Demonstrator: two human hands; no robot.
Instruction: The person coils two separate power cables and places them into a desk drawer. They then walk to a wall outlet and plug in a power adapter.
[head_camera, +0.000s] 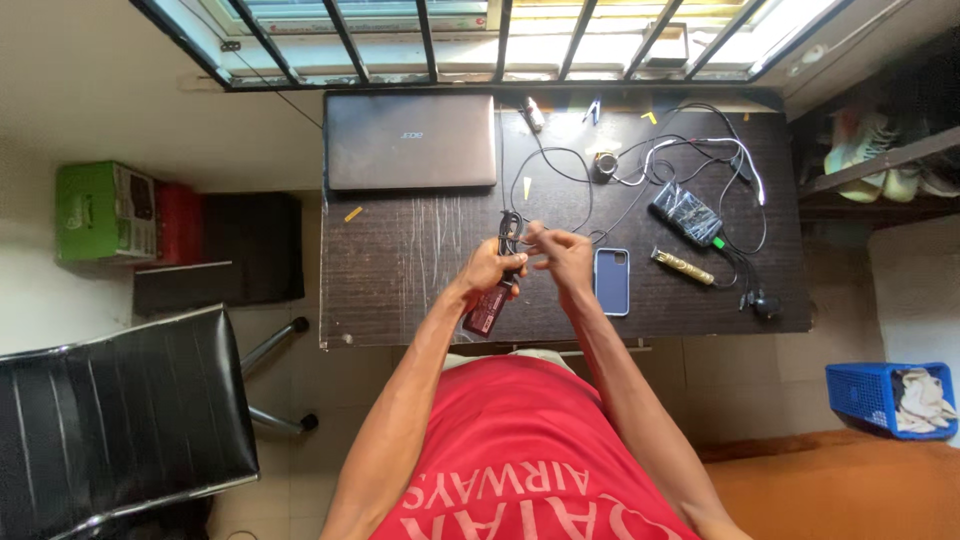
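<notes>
My left hand (492, 266) grips a dark red rectangular device (487, 308) over the front middle of the dark wooden table (400, 290). A black cable (512, 228) rises from that hand and runs back across the table. My right hand (562, 253) is right beside the left, fingers pinched on the cable's end between the two hands. A blue-cased phone (611, 281) lies face down just right of my right wrist.
A shut grey laptop (411, 141) lies at the back left. Tangled cables, a power bank (686, 213) and a gold trimmer (683, 267) fill the right side. A black chair (120, 420) stands at the left, a blue basket (885, 396) on the floor at the right.
</notes>
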